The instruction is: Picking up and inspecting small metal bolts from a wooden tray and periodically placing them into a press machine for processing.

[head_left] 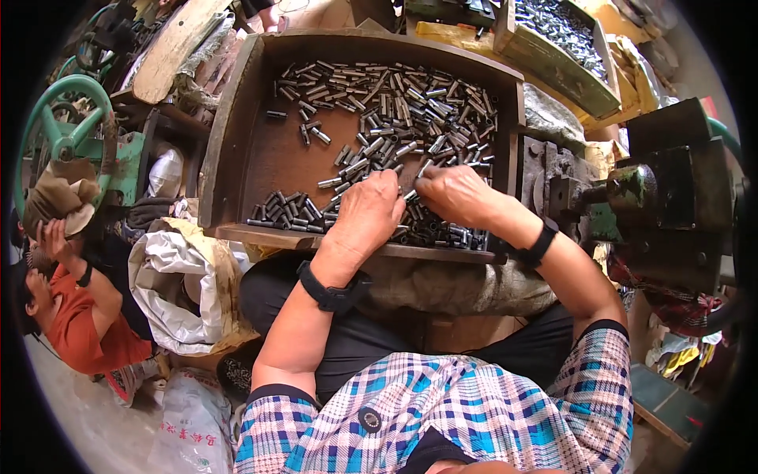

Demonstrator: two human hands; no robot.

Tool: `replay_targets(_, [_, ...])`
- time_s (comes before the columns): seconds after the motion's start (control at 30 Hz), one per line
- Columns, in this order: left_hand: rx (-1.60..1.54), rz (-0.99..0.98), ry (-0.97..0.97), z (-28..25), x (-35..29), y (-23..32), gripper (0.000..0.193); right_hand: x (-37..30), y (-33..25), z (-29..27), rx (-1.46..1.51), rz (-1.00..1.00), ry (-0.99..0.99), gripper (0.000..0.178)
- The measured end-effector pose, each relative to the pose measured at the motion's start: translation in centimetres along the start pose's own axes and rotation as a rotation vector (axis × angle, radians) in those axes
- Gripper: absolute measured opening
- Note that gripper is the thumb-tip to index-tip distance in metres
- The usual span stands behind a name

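Handling loose metal tubes with both hands

The left hand (368, 207) is curled nearly closed among the metal tubes (330, 182); its grip is hidden. Just beside it, the right hand (459, 194) has fingertips drawn together at a tube; I cannot tell whether it is held. Tubes lie under, around and beyond both hands in the wooden tray (272, 162). A light pinch should suit them; the bare patch left of the hands would help spread tangled ones.

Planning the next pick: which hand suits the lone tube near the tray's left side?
Probably the left hand: it is nearer the tube, while the right hand sits farther across the tray.
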State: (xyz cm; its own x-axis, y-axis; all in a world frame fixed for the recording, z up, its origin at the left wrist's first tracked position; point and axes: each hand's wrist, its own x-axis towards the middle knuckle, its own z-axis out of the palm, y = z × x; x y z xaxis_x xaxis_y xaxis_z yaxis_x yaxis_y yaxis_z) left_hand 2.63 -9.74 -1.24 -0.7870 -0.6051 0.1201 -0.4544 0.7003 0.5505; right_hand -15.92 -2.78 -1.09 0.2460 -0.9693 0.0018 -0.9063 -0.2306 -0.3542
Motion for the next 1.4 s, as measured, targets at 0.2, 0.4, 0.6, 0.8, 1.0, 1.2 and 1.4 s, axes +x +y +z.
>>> replay_targets(0.2, [-0.052,-0.069,-0.025,-0.2,0.2,0.4,0.016,1.1,1.2,-1.7,-0.107,0.067,0.268,0.005])
replay_targets(0.4, [-0.038,-0.067,-0.048,-0.1,0.4,0.8,0.015,2.2,0.9,0.0,-0.101,-0.123,0.061,0.012])
replay_targets(0.6, [-0.094,-0.005,0.021,0.6,0.4,0.7,0.016,1.3,2.2,0.1,-0.106,-0.024,0.1,0.014])
replay_targets(0.8, [-0.266,0.004,0.099,0.6,0.9,1.1,0.023,0.9,0.6,-0.7,-0.289,0.08,0.047,0.009])
replay_targets(1.0, [-0.724,-0.239,-0.083,0.9,1.1,1.3,0.016,1.7,1.7,-0.6,-0.26,0.163,0.023,0.018])
replay_targets(1.2, [-1.19,-0.41,-0.151,0.6,1.0,2.2,0.02,-1.8,1.7,-4.4,0.564,0.437,0.334,0.022])
replay_targets(1.4, [-1.373,-0.474,-0.256,1.8,1.4,3.9,0.02,-7.7,-1.1,-3.0,1.337,0.623,0.439,0.016])
